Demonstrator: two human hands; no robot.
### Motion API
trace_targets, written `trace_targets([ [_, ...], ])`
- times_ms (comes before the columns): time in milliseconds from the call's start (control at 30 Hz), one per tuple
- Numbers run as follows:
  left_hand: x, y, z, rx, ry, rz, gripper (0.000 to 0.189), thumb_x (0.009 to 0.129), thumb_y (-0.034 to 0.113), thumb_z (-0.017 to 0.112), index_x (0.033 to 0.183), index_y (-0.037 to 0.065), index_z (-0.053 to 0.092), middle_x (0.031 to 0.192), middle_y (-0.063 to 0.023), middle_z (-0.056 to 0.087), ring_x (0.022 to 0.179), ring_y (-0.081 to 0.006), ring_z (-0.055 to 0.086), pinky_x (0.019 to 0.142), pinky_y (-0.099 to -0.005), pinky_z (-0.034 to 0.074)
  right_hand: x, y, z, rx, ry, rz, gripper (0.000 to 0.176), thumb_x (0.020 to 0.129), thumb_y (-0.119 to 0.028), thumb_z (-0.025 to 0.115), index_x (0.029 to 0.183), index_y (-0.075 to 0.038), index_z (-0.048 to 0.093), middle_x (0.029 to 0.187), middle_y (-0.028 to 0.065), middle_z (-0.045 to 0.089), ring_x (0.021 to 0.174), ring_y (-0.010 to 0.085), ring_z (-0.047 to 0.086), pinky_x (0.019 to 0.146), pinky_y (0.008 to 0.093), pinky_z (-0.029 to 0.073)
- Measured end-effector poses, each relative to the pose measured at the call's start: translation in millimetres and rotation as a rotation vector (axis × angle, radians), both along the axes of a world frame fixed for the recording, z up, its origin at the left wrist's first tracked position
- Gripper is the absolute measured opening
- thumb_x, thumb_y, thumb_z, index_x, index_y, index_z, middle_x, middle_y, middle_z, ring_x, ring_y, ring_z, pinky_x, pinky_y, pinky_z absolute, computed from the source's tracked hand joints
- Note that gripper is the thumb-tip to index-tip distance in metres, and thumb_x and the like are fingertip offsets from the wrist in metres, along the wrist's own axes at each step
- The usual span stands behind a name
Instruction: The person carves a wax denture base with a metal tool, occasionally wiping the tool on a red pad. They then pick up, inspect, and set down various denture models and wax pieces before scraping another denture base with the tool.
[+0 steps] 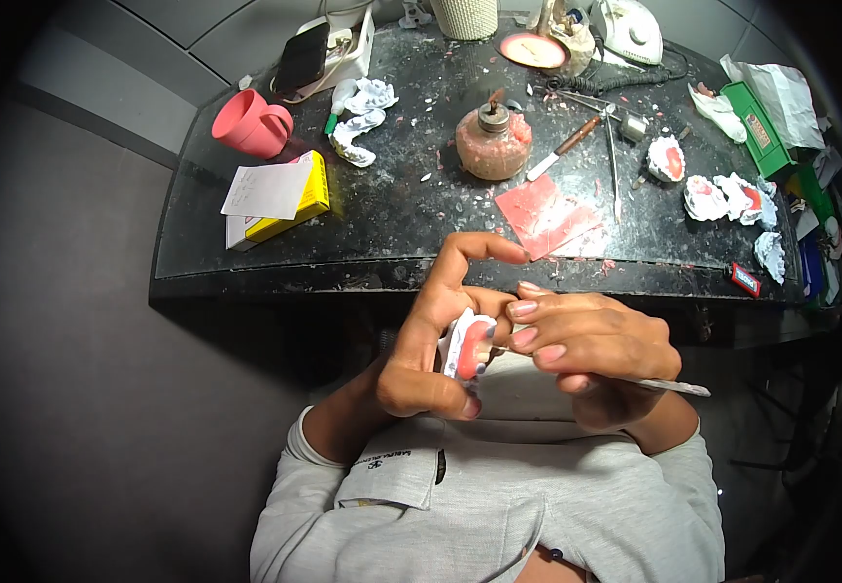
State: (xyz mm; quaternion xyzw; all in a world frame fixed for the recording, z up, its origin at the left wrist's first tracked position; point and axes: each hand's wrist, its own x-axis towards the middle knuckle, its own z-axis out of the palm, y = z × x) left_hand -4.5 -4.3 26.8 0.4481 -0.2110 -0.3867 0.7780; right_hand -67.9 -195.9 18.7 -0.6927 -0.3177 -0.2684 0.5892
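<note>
My left hand is curled around a white plaster dental cast, with the thumb below it and a bent index finger above. Pink wax covers part of the cast, and a few pale teeth are set along it. In my right hand is a slim metal wax carver; its flat end sticks out past the palm to the right. The carver's thin working end reaches the teeth side of the cast, partly hidden by my right fingertips. Both hands are held in front of the desk edge, over my lap.
On the dark desk stands a wax-smeared spirit lamp. Near it lie pink wax sheets and a wooden-handled wax knife. Several plaster casts sit right; a pink mug and yellow box stand left.
</note>
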Motion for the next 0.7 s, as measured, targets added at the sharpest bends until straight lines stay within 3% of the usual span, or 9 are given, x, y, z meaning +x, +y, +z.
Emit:
trace_targets([
  [67,5,7,-6,0.067,-0.128,-0.010,0.106,0.054,0.006,0.069,0.147,-0.001,0.019,0.086,-0.0069,0.060,0.077,-0.0118,0.055,0.073,-0.0238,0.039,0,-1,0,0.004,-0.021,0.001,0.026,0.105,-0.021,0.059,0.103,0.004,0.068,0.100,0.0220,0.075,0.101,0.0385,0.074,0.097,0.0575,0.057],
  [133,6,8,-3,0.146,-0.250,-0.005,0.103,0.056,0.007,0.070,0.146,-0.001,0.020,0.074,-0.0006,0.046,0.067,-0.0096,0.045,0.065,-0.0254,0.034,-3,1,-7,0.188,0.046,0.003,0.027,0.105,-0.020,0.059,0.106,0.005,0.066,0.103,0.0237,0.075,0.104,0.0355,0.075,0.097,0.0502,0.057],
  [167,6,8,-5,0.146,-0.250,-0.004,0.103,0.056,0.007,0.070,0.146,-0.001,0.020,0.074,-0.0006,0.046,0.067,-0.0096,0.045,0.065,-0.0254,0.034,-4,4,-8,0.188,0.046,0.004,0.027,0.105,-0.020,0.059,0.106,0.005,0.066,0.103,0.0237,0.075,0.104,0.0355,0.075,0.097,0.0502,0.057],
  [233,6,10,-11,0.133,-0.383,0.061,0.100,0.059,0.009,0.070,0.145,-0.001,0.021,0.072,-0.0011,0.046,0.067,-0.0091,0.045,0.064,-0.0256,0.033,-7,9,-12,0.433,0.125,0.035,0.034,0.110,-0.026,0.047,0.104,0.005,0.058,0.100,0.0292,0.074,0.102,0.0369,0.075,0.097,0.0511,0.056],
  [267,6,10,-14,0.134,-0.382,0.061,0.100,0.059,0.009,0.070,0.145,-0.001,0.021,0.072,-0.0011,0.046,0.067,-0.0091,0.045,0.064,-0.0256,0.033,-7,6,-17,0.420,0.118,0.035,0.036,0.111,-0.028,0.042,0.103,0.004,0.056,0.097,0.0293,0.074,0.100,0.0371,0.076,0.098,0.0510,0.056],
  [367,7,9,-18,0.059,-0.503,0.154,0.100,0.062,0.013,0.077,0.144,0.003,0.021,0.070,0.0006,0.044,0.064,-0.0091,0.042,0.060,-0.0265,0.031,-6,-6,-17,0.280,0.114,0.129,0.035,0.111,-0.027,0.045,0.103,0.004,0.057,0.093,0.0272,0.074,0.098,0.0377,0.076,0.099,0.0520,0.056],
  [433,6,9,-18,0.044,-0.492,0.181,0.100,0.062,0.013,0.078,0.145,0.003,0.021,0.069,0.0007,0.043,0.064,-0.0103,0.042,0.061,-0.0277,0.032,3,-2,-17,0.179,-0.033,0.008,0.027,0.105,-0.022,0.059,0.103,0.004,0.065,0.096,0.0245,0.074,0.097,0.0344,0.076,0.099,0.0508,0.056],
  [500,6,9,-18,0.037,-0.475,0.163,0.101,0.062,0.013,0.078,0.145,0.003,0.021,0.070,0.0007,0.044,0.065,-0.0101,0.043,0.065,-0.0276,0.034,5,-3,-13,0.122,0.000,0.020,0.022,0.101,-0.016,0.065,0.102,0.005,0.070,0.099,0.0236,0.074,0.099,0.0330,0.074,0.096,0.0473,0.058],
  [700,5,10,-14,-0.033,-0.421,0.052,0.106,0.061,0.012,0.079,0.147,0.006,0.017,0.079,-0.0014,0.053,0.074,-0.0098,0.049,0.075,-0.0272,0.040,4,9,-23,0.398,0.230,0.202,0.018,0.100,-0.012,0.066,0.101,0.005,0.072,0.100,0.0204,0.075,0.104,0.0338,0.073,0.097,0.0455,0.056],
])
